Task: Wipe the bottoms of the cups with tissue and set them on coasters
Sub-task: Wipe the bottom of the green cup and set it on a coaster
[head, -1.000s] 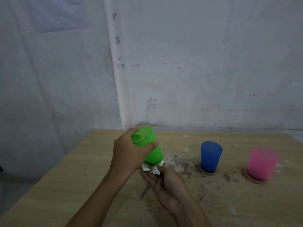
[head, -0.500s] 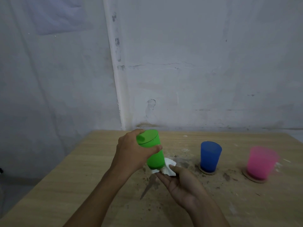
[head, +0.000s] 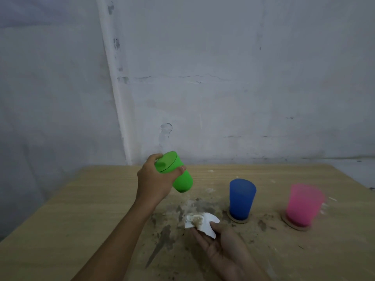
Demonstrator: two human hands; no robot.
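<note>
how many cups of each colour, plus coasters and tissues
green cup: 1, held in the left hand
blue cup: 1
pink cup: 1
coasters: 2
tissue: 1, in the right hand
total: 6

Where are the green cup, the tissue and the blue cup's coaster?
green cup (head: pixel 182 181): head view, on its side wall, held tilted by the left hand (head: pixel 154 181).
tissue (head: pixel 206 224): head view, on its white sheet, pinched in the right hand (head: pixel 223 246).
coaster (head: pixel 233 218): head view, on its rim under the blue cup (head: pixel 241 196).
</note>
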